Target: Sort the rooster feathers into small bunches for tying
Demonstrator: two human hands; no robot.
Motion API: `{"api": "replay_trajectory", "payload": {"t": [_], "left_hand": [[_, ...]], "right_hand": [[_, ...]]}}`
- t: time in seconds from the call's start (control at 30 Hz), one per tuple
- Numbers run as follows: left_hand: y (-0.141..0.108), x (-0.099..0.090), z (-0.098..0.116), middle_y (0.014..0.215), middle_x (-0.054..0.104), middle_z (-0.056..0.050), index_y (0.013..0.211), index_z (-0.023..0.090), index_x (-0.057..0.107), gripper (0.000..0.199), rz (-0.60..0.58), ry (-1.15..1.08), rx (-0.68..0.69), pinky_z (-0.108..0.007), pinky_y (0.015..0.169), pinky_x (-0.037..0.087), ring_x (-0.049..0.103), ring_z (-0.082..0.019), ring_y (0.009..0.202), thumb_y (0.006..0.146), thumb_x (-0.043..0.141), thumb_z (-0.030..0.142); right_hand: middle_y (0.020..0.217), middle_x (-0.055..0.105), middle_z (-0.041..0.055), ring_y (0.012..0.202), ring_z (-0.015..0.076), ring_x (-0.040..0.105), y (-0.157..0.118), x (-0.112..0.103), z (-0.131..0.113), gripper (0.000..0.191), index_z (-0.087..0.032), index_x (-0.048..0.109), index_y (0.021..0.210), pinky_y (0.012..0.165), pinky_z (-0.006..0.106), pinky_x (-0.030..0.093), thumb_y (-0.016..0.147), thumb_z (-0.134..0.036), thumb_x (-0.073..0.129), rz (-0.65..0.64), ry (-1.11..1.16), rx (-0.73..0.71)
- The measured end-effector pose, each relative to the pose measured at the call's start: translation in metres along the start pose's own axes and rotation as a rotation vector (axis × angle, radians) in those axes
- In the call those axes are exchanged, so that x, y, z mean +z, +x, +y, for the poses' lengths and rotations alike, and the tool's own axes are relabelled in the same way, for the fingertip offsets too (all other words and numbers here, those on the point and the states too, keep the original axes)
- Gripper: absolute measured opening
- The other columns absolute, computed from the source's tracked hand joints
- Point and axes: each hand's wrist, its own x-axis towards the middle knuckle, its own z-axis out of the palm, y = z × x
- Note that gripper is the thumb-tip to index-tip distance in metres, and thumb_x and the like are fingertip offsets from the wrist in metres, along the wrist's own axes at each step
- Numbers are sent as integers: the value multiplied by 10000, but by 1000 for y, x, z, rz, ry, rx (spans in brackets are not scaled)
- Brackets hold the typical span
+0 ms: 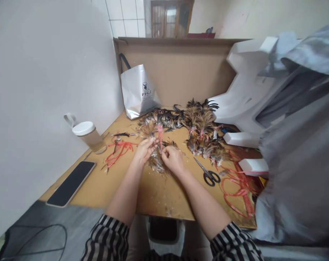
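Note:
Near the middle of the brown table (104, 188), my left hand (146, 149) is closed on the base of a brown feather bundle (148, 129), whose tips fan out above the fingers. My right hand (172, 157) is pinched on a red plastic strip (160, 133) that rises between the two hands. Loose feathers (157, 163) lie under and between my hands. Black-handled scissors (208, 173) rest to the right. Several tied feather bundles (199, 121) sit behind and to the right.
A phone (71, 183) and a lidded cup (90, 136) stand at the left, beside red strips (119, 152). At the back is a silver bag (138, 90). Tangled red strips (242, 192), white foam (246, 83) and grey cloth (303, 152) border the right.

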Motion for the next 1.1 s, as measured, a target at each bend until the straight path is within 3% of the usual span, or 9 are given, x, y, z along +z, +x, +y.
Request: {"api": "replay_trajectory", "payload": {"t": [0.13,0.3,0.4,0.53,0.6,0.8,1.1], "left_hand": [[2,-7,-10,839,672,-64,784,116,647,148,7,0,-15,-223,750,480,619,-102,766,660,686,187],[1,-9,-9,793,673,-59,770,107,659,174,18,13,-1,-195,685,476,610,-91,706,630,708,199],[-2,-8,-10,726,664,-48,741,108,659,183,2,71,-10,-207,650,471,593,-90,638,616,718,227],[-8,-4,-16,717,664,-53,733,109,668,208,-53,152,-35,-215,677,462,593,-99,652,610,723,267],[-10,0,-20,701,662,-50,713,109,669,211,-80,182,-57,-211,677,455,591,-98,650,604,728,280],[-16,11,-24,664,662,-46,695,98,673,231,-101,214,-118,-208,663,440,581,-96,621,568,751,274],[-15,9,-27,680,671,-53,713,97,681,228,-103,196,-113,-229,691,450,591,-108,633,576,747,266]], "right_hand": [[736,609,30,666,131,524,-7,8,-2,144,-190,572,731,620,227,332,787,-221,443,-102,-38,-113],[714,594,26,669,130,512,-8,5,-2,132,-186,578,712,638,229,345,772,-236,471,-176,70,-179],[679,573,14,628,120,494,-4,7,5,132,-180,592,702,619,227,367,742,-285,523,-93,278,-58],[638,572,6,531,102,459,4,13,18,226,-153,616,780,530,220,371,735,-361,538,24,630,281],[640,592,8,525,101,472,8,14,22,254,-145,624,797,527,221,382,701,-376,579,36,777,385],[654,647,15,583,121,556,12,12,22,207,-155,636,720,620,248,435,626,-338,659,29,1025,458],[580,636,-9,503,95,529,13,14,24,159,-159,635,670,555,226,410,594,-291,680,14,1178,545]]}}
